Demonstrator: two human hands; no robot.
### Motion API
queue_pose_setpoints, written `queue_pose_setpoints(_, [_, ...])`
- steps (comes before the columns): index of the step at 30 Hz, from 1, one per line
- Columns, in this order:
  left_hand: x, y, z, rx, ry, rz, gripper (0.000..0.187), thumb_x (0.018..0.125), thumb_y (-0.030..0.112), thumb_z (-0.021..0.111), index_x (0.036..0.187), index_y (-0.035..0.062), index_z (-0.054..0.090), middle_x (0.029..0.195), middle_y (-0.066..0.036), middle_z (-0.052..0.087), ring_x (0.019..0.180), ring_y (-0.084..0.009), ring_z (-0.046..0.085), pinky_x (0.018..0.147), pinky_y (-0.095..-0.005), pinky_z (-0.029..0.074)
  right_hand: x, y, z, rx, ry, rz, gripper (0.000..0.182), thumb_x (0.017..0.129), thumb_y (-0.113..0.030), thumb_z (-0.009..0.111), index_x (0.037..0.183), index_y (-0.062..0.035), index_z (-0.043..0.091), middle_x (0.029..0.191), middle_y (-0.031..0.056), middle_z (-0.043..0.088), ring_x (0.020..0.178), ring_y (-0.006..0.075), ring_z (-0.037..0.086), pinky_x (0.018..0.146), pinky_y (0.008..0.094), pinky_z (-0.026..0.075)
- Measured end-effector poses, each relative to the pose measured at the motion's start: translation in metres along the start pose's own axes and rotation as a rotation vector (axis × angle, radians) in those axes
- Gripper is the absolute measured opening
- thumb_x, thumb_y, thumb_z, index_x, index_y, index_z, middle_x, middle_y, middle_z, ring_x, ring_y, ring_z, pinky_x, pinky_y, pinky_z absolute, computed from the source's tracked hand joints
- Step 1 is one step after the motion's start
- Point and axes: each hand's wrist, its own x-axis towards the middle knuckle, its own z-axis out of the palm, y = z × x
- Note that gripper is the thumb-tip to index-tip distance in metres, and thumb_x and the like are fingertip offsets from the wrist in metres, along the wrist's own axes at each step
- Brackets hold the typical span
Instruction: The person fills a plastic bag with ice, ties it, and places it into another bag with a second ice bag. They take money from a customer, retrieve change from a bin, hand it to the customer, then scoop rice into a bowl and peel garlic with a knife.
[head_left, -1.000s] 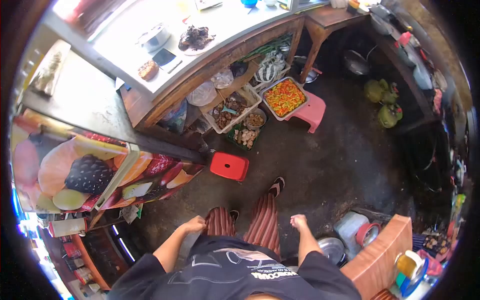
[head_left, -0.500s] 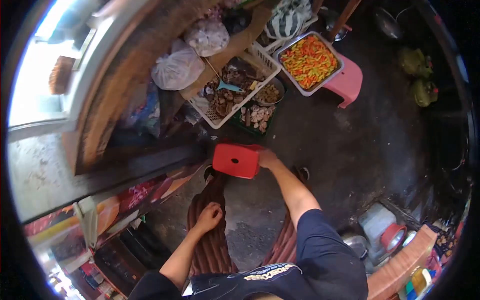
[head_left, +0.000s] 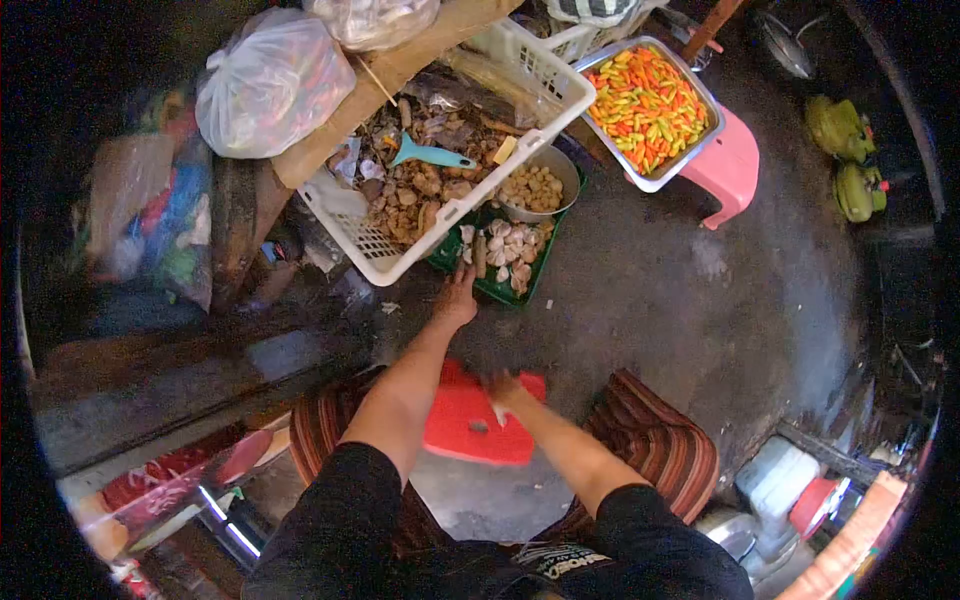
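My left hand (head_left: pixel 457 297) reaches forward with its fingers spread, the fingertips at the near edge of a green tray (head_left: pixel 536 270) of garlic bulbs. My right hand (head_left: pixel 500 386), blurred, grips the far edge of a red plastic stool (head_left: pixel 465 425) that lies low between my striped trouser legs. Just past the green tray stands a metal bowl (head_left: pixel 540 186) of brown pieces. Left of it is a white slatted basket (head_left: pixel 455 205) full of roots, with a teal scoop (head_left: pixel 430 155) on top.
A metal tray of red, orange and green chillies (head_left: pixel 648 98) rests on a pink stool (head_left: pixel 733 165) at the back right. A tied plastic bag (head_left: pixel 268 82) lies on a wooden shelf at the left. Green objects (head_left: pixel 848 160) stand at the far right; pots (head_left: pixel 790 490) at the lower right.
I have bent lower and nearer the floor. My right hand has pulled the red stool back towards me, between my legs. My left hand left my knee and reached out to the green tray.
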Motion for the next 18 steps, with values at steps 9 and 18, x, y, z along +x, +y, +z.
queue_pose_setpoints(9, [-0.013, -0.008, 0.061, 0.079, 0.061, 0.046, 0.066, 0.072, 0.004, 0.062, 0.132, 0.0043, 0.034, 0.141, -0.017, 0.026, 0.118, -0.0387, 0.043, 0.093, -0.0454, 0.045, 0.012, 0.012, 0.045, 0.149, -1.018, -0.239, 0.048, 0.057, -0.023, 0.085, 0.098, -0.0042, 0.069, 0.106, 0.0127, 0.065, 0.097, 0.0293, 0.062, 0.085, 0.0447, 0.049])
queue_pose_setpoints(18, [-0.052, 0.012, 0.132, -0.014, 0.144, 0.030, 0.057, 0.069, 0.003, 0.067, 0.122, 0.0036, 0.047, 0.134, -0.014, 0.033, 0.117, -0.0350, 0.042, 0.093, -0.0440, 0.045, 0.029, 0.138, -0.100, 0.922, -0.304, 0.298, 0.019, 0.085, -0.011, 0.057, 0.093, 0.0024, 0.067, 0.093, 0.0163, 0.067, 0.081, 0.0219, 0.067, 0.067, 0.0271, 0.056])
